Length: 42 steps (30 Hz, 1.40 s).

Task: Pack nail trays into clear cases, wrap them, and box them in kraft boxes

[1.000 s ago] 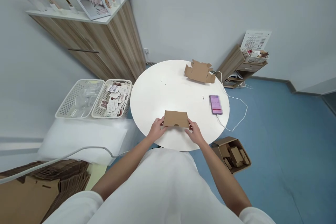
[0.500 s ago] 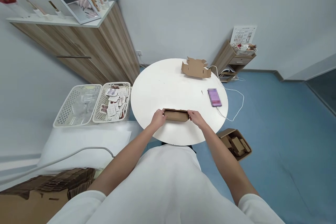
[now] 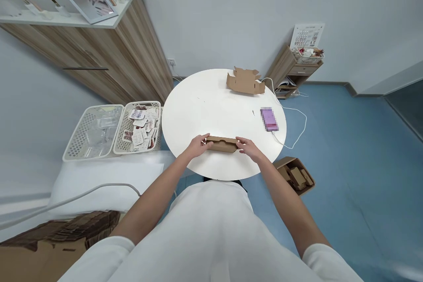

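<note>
One small cardboard carton (image 3: 221, 145), over the near half of one white table (image 3: 191, 119), its two ends gripped by one left hand (image 3: 198, 146) and one right hand (image 3: 249, 147); beyond, one flapped cardboard blank (image 3: 245, 82); rightward, one pixelated purple device (image 3: 269, 119)

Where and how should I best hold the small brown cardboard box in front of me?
Probably take the small brown box by its two short ends, coming from left and right at once: it's long and narrow and lies crosswise, with one end at the left grip and the other at the right grip.
</note>
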Tool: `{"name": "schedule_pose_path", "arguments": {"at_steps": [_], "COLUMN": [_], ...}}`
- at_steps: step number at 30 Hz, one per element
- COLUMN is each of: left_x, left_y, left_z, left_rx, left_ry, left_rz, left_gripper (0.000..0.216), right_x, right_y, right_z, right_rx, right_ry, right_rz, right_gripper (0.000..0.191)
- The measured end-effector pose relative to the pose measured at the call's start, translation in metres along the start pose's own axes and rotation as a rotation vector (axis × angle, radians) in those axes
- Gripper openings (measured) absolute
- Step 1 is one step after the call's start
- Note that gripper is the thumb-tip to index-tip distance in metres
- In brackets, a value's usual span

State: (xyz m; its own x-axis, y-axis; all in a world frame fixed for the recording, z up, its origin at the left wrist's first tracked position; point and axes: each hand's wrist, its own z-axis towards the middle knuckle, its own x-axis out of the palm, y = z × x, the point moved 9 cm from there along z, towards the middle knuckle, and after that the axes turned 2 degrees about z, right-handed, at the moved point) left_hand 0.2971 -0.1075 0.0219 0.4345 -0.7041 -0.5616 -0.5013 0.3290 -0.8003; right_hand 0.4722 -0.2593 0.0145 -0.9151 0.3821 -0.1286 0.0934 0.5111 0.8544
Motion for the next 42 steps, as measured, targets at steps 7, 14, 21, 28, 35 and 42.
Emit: {"name": "schedule_pose_path", "arguments": {"at_steps": [7,14,21,28,35,42], "left_x": [0.008,0.009,0.013,0.041,0.065,0.065], "left_y": [0.018,0.016,0.019,0.027,0.035,0.036], "left_z": [-0.003,-0.004,-0.009,-0.023,-0.029,-0.024], "left_rx": [-0.108,-0.069,-0.053,-0.035,-0.196,-0.323], "left_ry": [0.019,0.07,-0.026,-0.064,-0.008,0.017], "left_rz": [-0.124,-0.084,-0.114,-0.128,-0.022,0.09], "left_gripper": [0.057,0.042,0.038,0.029,0.045,0.059], "right_x": [0.001,0.013,0.011,0.013,0.007,-0.01], "right_y": [-0.013,-0.019,-0.018,-0.047,-0.073,-0.07], "right_z": [-0.002,-0.005,-0.014,-0.022,-0.027,-0.025], "right_rx": [0.05,0.032,-0.096,-0.186,-0.087,0.137], "right_ry": [0.013,-0.048,-0.231,-0.355,-0.428,-0.396], "right_rz": [-0.001,-0.031,-0.093,-0.087,-0.058,-0.101], "right_gripper": [0.047,0.043,0.047,0.049,0.065,0.059]}}
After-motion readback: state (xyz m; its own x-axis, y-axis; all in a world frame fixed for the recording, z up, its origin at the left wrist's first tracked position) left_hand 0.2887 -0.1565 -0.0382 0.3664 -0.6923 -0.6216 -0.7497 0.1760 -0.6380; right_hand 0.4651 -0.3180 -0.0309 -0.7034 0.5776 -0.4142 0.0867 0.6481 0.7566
